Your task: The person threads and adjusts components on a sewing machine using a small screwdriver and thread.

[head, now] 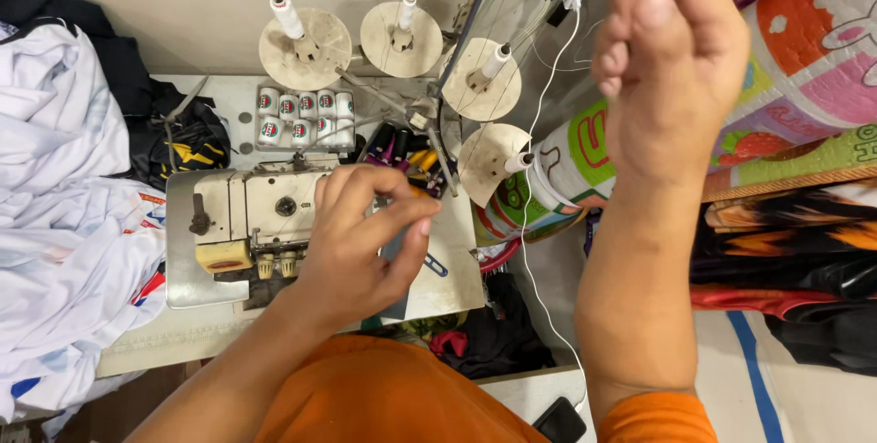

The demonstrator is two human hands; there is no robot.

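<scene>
Your left hand point(361, 233) is over the sewing machine point(251, 224), fingertips pinched together on something too small to make out, likely thread. Your right hand point(671, 59) is raised well apart, fingers curled together, also seemingly pinching thread. Four cones point(290, 15) sit on the stand; threading looks unfinished.

Left hand point(361, 237) pinches at the cream overlock machine point(256, 215); right hand point(671, 59) is raised near thread cones point(493, 64)
</scene>
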